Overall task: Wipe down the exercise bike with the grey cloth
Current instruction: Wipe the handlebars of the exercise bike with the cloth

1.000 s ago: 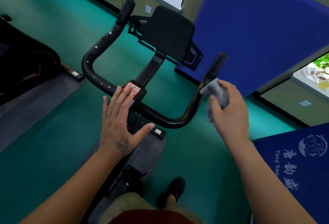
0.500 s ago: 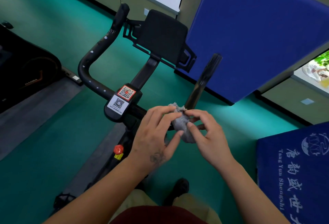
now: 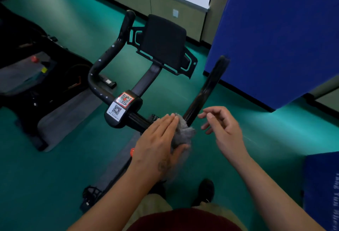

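The black exercise bike's handlebar [image 3: 102, 69] curves in front of me, with a tablet holder [image 3: 163, 42] above and a QR-code block [image 3: 121, 106] at the stem. My left hand [image 3: 156, 148] holds the crumpled grey cloth [image 3: 183, 131] between its extended fingers and thumb, at the bend where the right handlebar arm [image 3: 207, 87] begins. Just right of the cloth, my right hand [image 3: 223, 128] hovers with loosely curled fingers and holds nothing.
A large blue mat [image 3: 275, 38] leans against the wall behind the right bar. Another blue mat [image 3: 322, 185] stands at the lower right. A second black machine [image 3: 22, 69] sits on a grey floor mat to the left. My shoe [image 3: 206, 188] is on the green floor.
The cloth passed from my right hand at the right bar to my left hand. My right hand let go and drew back to the right. The view shifted closer and leftward.
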`<action>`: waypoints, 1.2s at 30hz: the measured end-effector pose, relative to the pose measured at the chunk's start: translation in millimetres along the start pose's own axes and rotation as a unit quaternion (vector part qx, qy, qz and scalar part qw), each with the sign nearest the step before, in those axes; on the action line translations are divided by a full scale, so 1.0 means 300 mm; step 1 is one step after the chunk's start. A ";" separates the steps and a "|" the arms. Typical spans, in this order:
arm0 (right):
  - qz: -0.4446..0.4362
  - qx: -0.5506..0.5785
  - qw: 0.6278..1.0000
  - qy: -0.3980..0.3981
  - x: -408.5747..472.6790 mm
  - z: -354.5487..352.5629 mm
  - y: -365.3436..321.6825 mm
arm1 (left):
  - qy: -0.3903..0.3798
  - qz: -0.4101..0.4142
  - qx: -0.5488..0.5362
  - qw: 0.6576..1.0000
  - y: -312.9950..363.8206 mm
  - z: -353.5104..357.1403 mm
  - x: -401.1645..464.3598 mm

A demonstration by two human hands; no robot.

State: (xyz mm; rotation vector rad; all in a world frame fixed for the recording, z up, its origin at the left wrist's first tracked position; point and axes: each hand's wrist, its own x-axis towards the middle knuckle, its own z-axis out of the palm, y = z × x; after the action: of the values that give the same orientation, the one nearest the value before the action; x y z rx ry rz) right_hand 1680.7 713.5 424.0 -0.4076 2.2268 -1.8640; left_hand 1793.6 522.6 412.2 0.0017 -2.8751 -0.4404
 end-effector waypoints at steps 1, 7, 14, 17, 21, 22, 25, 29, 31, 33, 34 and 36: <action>0.002 0.009 1.000 0.006 0.014 -0.025 0.012 | -0.014 -0.006 0.041 0.999 0.010 -0.001 0.002; 0.031 0.047 0.998 0.014 0.112 -0.162 0.078 | -0.103 -0.067 0.221 0.968 0.111 0.003 0.043; 0.050 0.063 0.997 -0.001 0.169 -0.248 0.134 | -0.132 -0.128 0.257 0.949 0.191 0.024 0.085; 0.061 0.065 0.996 -0.007 0.177 -0.290 0.164 | -0.119 -0.157 0.251 0.948 0.222 0.048 0.132; 0.071 0.061 0.995 -0.015 0.189 -0.348 0.195 | -0.082 -0.189 0.212 0.955 0.243 0.090 0.200; 0.073 0.059 0.995 -0.017 0.190 -0.362 0.201 | -0.072 -0.192 0.204 0.957 0.246 0.097 0.217; 0.073 0.047 0.996 -0.026 0.195 -0.408 0.218 | -0.049 -0.194 0.185 0.962 0.261 0.114 0.271; 0.070 0.036 0.997 -0.027 0.206 -0.464 0.229 | -0.001 -0.188 0.149 0.971 0.287 0.126 0.342; 0.070 0.035 0.997 -0.029 0.213 -0.489 0.234 | 0.013 -0.181 0.145 0.973 0.299 0.126 0.381; 0.071 0.036 0.996 -0.032 0.221 -0.514 0.242 | 0.020 -0.180 0.149 0.972 0.315 0.125 0.424; 0.070 0.035 0.996 -0.032 0.225 -0.525 0.246 | 0.023 -0.182 0.153 0.971 0.326 0.128 0.444; 0.070 0.034 0.996 -0.032 0.234 -0.547 0.252 | 0.028 -0.189 0.158 0.969 0.343 0.133 0.477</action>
State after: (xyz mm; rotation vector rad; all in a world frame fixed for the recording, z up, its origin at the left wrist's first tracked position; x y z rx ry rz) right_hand 1554.3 853.7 380.3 -0.2887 2.0874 -1.8214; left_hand 1648.9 627.5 438.2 0.6115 -2.8535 -0.0357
